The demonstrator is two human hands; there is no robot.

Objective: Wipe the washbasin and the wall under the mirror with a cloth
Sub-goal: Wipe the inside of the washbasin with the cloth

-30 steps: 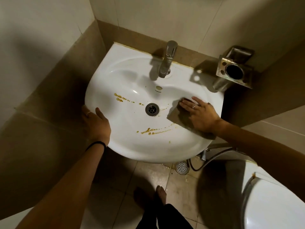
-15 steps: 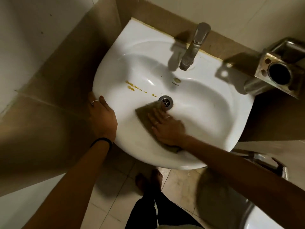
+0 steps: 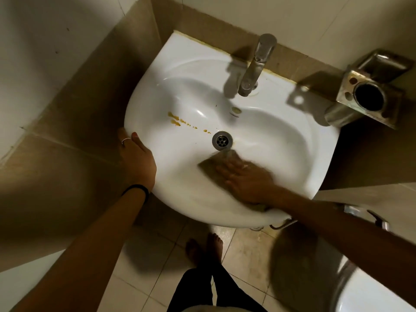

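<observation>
A white washbasin [image 3: 292, 136] is fixed to the tiled wall [image 3: 225, 25], with a chrome tap [image 3: 256, 66] at its back and a round drain [image 3: 222, 140] in the bowl. Yellow-brown stains [image 3: 177, 121] run across the bowl left of the drain. My right hand [image 3: 247, 179] lies flat, fingers straight, on a brown cloth [image 3: 209, 167] and presses it against the bowl just below the drain; hand and cloth are motion-blurred. My left hand [image 3: 137, 158] rests on the basin's left rim, fingers curled over the edge.
A metal toothbrush holder [image 3: 369, 95] juts from the wall right of the basin. A white toilet [image 3: 378, 291] stands at the lower right, with a chrome valve [image 3: 378, 220] above it. My bare feet [image 3: 204, 246] stand on the tiled floor under the basin.
My right hand has swept the cloth from the bowl's right side to the left across the lower stains, then back toward the right. The lower stains are gone. The left hand stayed on the rim.
</observation>
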